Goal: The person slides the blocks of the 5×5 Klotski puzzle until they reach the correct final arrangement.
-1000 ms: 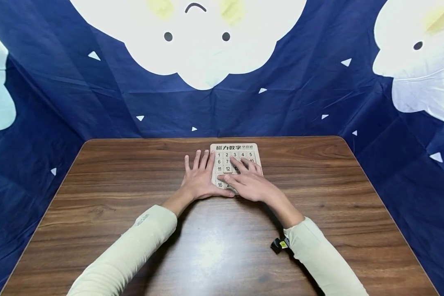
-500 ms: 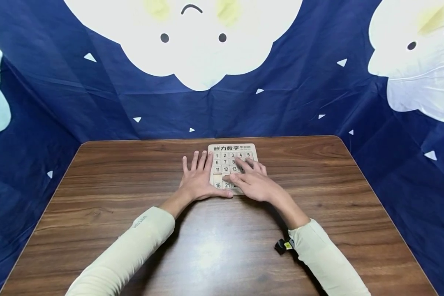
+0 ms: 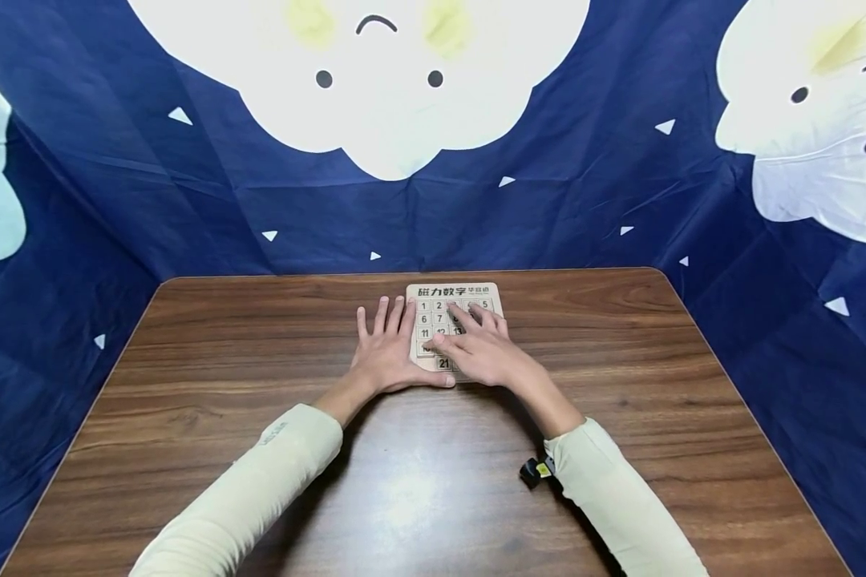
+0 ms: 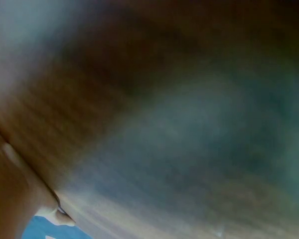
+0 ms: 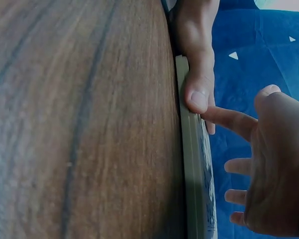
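Observation:
A light wooden sliding number puzzle (image 3: 443, 292) lies flat at the back of the brown table, with number tiles in rows. My left hand (image 3: 385, 354) rests at its left side, fingers straight and spread, thumb along the near edge. Over the board hovers my right hand (image 3: 487, 358); its extended index finger touches the tile 16 (image 3: 422, 353) in the left column. Below that tile the bottom left corner shows bare board. Several right-hand tiles are hidden. In the right wrist view, the left thumb (image 5: 197, 97) presses the puzzle's side (image 5: 189, 174) beside the right index finger (image 5: 229, 121).
The wooden table (image 3: 260, 320) extends around the board. Dark blue cloth (image 3: 209, 200) with white clouds encloses the back and sides. A small black device (image 3: 530, 473) sits at the right wrist. The left wrist view is mostly blurred table.
The tile 16 has moved up one place from the bottom left corner. My right hand shifted right, then back left onto it. My left hand has stayed at the board.

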A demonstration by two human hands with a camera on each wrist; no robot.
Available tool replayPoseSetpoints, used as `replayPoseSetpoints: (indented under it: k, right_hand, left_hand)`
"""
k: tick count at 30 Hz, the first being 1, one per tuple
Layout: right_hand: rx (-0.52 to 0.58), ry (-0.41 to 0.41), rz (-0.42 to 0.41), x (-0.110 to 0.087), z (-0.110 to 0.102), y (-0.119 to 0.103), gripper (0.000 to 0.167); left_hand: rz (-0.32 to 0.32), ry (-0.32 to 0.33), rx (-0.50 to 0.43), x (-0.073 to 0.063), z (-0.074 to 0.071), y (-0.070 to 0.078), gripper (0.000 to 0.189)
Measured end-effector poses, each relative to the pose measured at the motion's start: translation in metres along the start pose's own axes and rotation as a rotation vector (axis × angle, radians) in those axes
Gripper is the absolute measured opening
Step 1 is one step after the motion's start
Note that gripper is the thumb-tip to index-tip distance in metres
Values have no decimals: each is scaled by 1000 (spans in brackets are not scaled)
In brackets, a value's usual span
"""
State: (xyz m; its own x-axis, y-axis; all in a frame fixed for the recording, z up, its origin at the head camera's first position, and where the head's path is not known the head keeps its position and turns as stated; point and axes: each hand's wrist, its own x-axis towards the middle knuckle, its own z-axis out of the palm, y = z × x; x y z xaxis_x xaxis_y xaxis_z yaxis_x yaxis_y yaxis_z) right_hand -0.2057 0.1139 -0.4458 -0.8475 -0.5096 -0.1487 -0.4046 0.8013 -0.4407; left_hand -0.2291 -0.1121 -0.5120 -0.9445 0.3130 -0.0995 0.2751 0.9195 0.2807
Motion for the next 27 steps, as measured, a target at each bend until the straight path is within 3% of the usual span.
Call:
replayPoseSetpoints:
  k: [9, 15, 22, 27]
  right_hand:
    - [36, 22, -25, -23, -8, 9, 57]
    - [59, -12, -40, -18, -2, 7, 66]
    - [73, -51, -61, -14, 0, 0, 63]
    - [123, 20, -35, -27, -9, 16, 68]
  left_hand:
    - [-3, 9, -5, 1, 0, 2, 171]
    - [-10, -12, -3, 1, -2, 1, 173]
    - [-13, -2, -3, 0, -1, 0, 173]
    - [-5, 1, -13, 1, -1, 0, 173]
